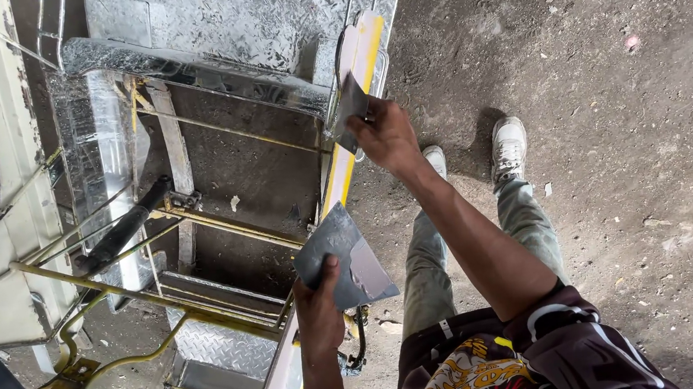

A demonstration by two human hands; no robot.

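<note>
Obs., standing beside the person, looking down w/ them.

Right hand [387, 133] – closed in a grip on a small flat grey scraper blade [349, 109]. Blade's long axis runs roughly up-and-down in view, tilted a little; its upper edge lies against the yellow-and-white side rail [355, 80] of the vehicle frame, near the top of that rail. Lower corner of the blade sits under the fingers.

Left hand [321, 306] – closed too, thumb on top, pinching a wider grey putty plate [343, 256]. Plate is a flat, roughly four-sided sheet; long axis goes diagonally, from upper left down to lower right, broad end pointing away from the wrist. A paler grey patch shows on its lower right part – can't tell if it is filler or bare metal. Plate hovers just beside the same rail, lower down, well apart from the scraper.

Surroundings: checker-plate metal floor [256, 13] at top, yellow tube frame [113, 282] crossing the open cabin, a black lever handle [120, 233] lying slantwise left of centre. Checker-plate step [216, 344] below. No open container seen; nothing resting in the cabin well except a small pale scrap.

Person's white shoes [508, 143] on the dark dirt ground [636, 144], grey-green trousers, dark printed shirt.
</note>
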